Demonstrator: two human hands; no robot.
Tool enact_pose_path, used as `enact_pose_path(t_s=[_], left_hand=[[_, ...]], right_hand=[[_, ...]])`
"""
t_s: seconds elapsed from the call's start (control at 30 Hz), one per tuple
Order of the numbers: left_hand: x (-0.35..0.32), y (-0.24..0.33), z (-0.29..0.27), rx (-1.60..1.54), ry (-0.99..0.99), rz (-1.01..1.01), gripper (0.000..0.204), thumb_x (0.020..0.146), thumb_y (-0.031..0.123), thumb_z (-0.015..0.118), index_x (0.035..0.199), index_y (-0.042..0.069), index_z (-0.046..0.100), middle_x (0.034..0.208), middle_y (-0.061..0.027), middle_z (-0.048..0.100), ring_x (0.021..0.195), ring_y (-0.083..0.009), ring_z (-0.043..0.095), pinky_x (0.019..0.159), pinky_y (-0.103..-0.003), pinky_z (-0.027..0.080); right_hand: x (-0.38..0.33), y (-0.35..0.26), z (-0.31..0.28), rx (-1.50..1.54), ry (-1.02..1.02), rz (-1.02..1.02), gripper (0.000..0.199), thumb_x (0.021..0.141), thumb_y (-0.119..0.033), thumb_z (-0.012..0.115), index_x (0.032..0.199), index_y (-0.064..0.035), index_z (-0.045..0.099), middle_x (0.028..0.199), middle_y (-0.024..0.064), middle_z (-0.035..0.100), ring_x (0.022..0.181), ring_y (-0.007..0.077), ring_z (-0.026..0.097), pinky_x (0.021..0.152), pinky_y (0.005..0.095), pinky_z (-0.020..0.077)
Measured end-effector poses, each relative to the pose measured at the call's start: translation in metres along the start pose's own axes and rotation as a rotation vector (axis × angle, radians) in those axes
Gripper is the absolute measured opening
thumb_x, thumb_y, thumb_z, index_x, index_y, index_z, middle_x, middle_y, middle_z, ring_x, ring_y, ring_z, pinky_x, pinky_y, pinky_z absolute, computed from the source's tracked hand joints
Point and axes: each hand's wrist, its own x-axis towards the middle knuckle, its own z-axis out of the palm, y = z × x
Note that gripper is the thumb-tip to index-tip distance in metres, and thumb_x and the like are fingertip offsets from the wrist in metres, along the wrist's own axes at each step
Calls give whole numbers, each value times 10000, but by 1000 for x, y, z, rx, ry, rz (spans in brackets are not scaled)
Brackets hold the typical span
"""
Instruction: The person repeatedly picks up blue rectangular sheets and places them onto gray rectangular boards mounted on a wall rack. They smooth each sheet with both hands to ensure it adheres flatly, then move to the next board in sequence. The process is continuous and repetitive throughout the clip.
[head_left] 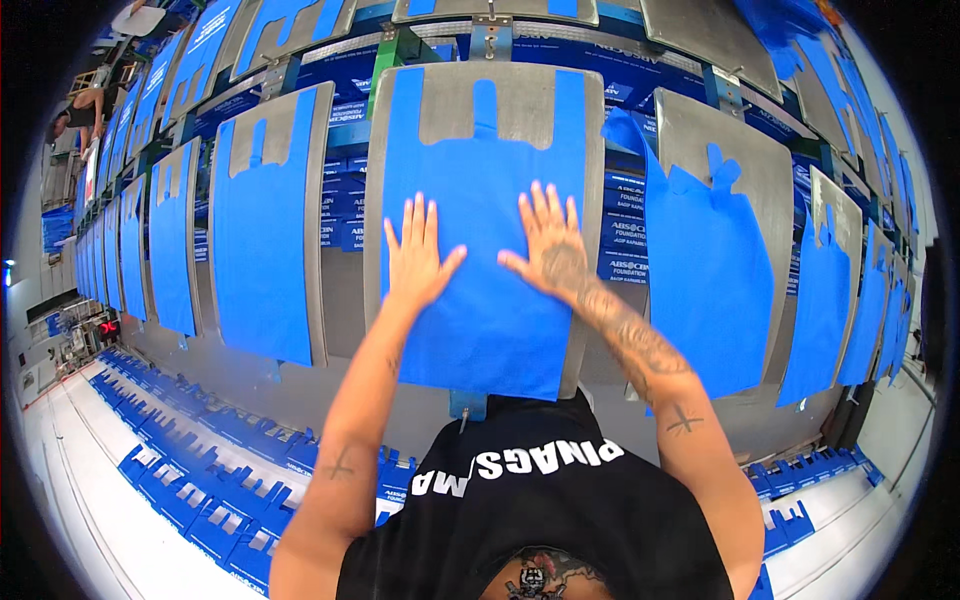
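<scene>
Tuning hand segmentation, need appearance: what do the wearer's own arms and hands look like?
Left hand: ungloved, its forearm lightly marked, with a small cross-shaped tattoo near the elbow. Right hand: ungloved, dense dark tattoos across its back and up the forearm, another cross tattoo near the elbow. Forearms uncovered; black shirt with white lettering.

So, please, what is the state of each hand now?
Left hand: open, flat on the blue bag, gripping nothing.
Right hand: open, flat on the same bag, gripping nothing.
</scene>
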Motion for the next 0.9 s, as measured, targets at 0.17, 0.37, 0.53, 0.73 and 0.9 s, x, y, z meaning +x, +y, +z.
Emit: enact_pose_path(t_s=[0.17,0.37,0.53,0.73,0.9], left_hand=[[-176,17,-2,4,-85,-178,909,919,576,566,1552,-1,262,1642,-215,173,1529,-362,147,1187,-642,79],[-232,5,9,-13,67,-210,908,935,592,532,1566,15,226,1655,-179,157,1532,-341,147,1178,-662,62],[-208,45,-19,141,-84,-284,818,957,518,544,1557,33,274,1654,-168,170,1535,-332,140,1177,-667,78],[-178,171,21,-26,168,-67,796,953,523,535,1538,28,319,1638,-170,223,1524,-348,176,1170,-673,110],[-190,182,51,44,130,-91,770,951,535,527,1546,86,335,1646,-152,215,1530,-331,160,1176,-657,97]], right_hand=[[-132,-67,10,73,-116,-82,988,837,-680,609,1516,-8,358,1605,242,245,1503,408,189,1201,592,129],[-185,-78,18,19,-56,-158,985,846,-688,593,1536,-36,332,1614,242,218,1508,408,172,1191,606,124],[-189,-81,11,3,-17,-78,964,885,-685,548,1562,-55,277,1626,224,193,1518,401,132,1208,578,118],[-241,-42,-54,182,175,9,871,929,-592,565,1548,-41,297,1620,240,201,1501,432,172,1203,571,156],[-328,87,-130,250,427,168,582,899,-314,693,1385,-39,528,1471,219,454,1351,415,427,1133,485,355]])
